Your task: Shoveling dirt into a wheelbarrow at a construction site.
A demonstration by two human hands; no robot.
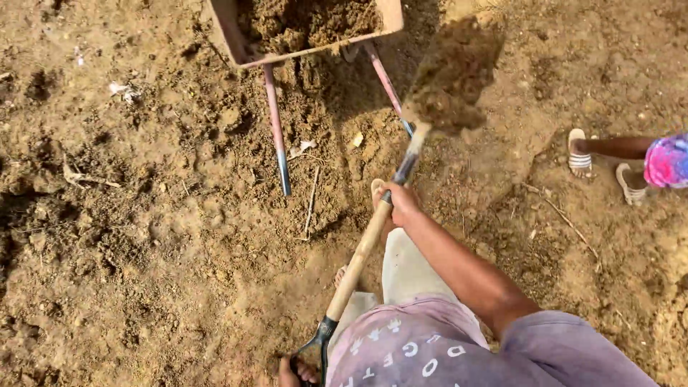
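Gripping: the right hand [401, 203] is clenched round the wooden shaft of the shovel [365, 244], high up near where wood meets metal, in the middle of the frame.
Lower hand: the left hand [292, 371] sits at the bottom edge, fingers wrapped on the black D-shaped grip; only part of it shows.
Blade: blurred and heaped with a load of soil [448, 75], it hangs in the upper right of centre, just beside the wheelbarrow's near corner.
Wheelbarrow: the wheelbarrow [244, 50] stands at the top of the frame, its tray already holding dark earth, two handles [276, 129] slanting down toward the person.
Ground: loose brown dirt all round, rougher and clumpier at the left.
Bystander: another person's sandalled feet [577, 154] stand at the right edge, well apart from the blade.
Doing it well: judging from the pose, keeping the upper hand close to the blade steadies the weight, and the blade should be over the tray before it is tipped, so that little spills.
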